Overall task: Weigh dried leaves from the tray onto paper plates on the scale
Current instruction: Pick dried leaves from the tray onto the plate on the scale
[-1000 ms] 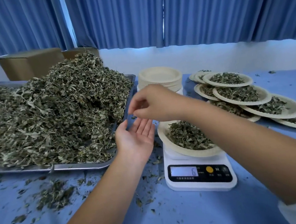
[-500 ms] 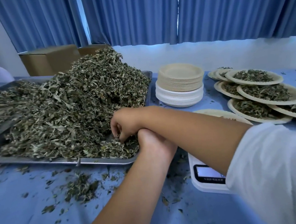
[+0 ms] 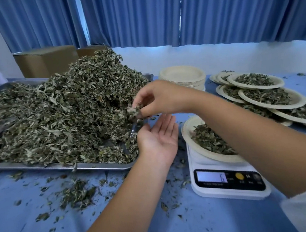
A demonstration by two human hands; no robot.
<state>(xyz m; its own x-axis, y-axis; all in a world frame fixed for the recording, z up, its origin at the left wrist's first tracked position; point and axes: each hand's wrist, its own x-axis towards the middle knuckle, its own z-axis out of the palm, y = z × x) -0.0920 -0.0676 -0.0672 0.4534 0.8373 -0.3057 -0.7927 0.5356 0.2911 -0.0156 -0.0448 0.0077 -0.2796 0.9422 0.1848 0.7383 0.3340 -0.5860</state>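
Observation:
A metal tray (image 3: 101, 165) on the left carries a tall heap of dried leaves (image 3: 64, 113). My right hand (image 3: 158, 98) hovers over the tray's right edge and pinches a small clump of leaves (image 3: 134, 112). Just below it, my left hand (image 3: 158, 139) lies palm up with straight fingers, holding nothing. To the right stands a white digital scale (image 3: 227, 183) showing 6, with a paper plate (image 3: 193, 132) of leaves on it, partly hidden by my right forearm.
A stack of empty paper plates (image 3: 182, 77) stands behind my hands. Several filled plates (image 3: 257, 83) overlap at the right. Loose leaf crumbs (image 3: 77, 194) litter the blue tablecloth. Cardboard boxes (image 3: 46, 60) sit behind the tray, under blue curtains.
My right hand dipped into the heap by the tray's near corner and has risen with a pinch of leaves. My left hand has come back into view, palm up beneath it.

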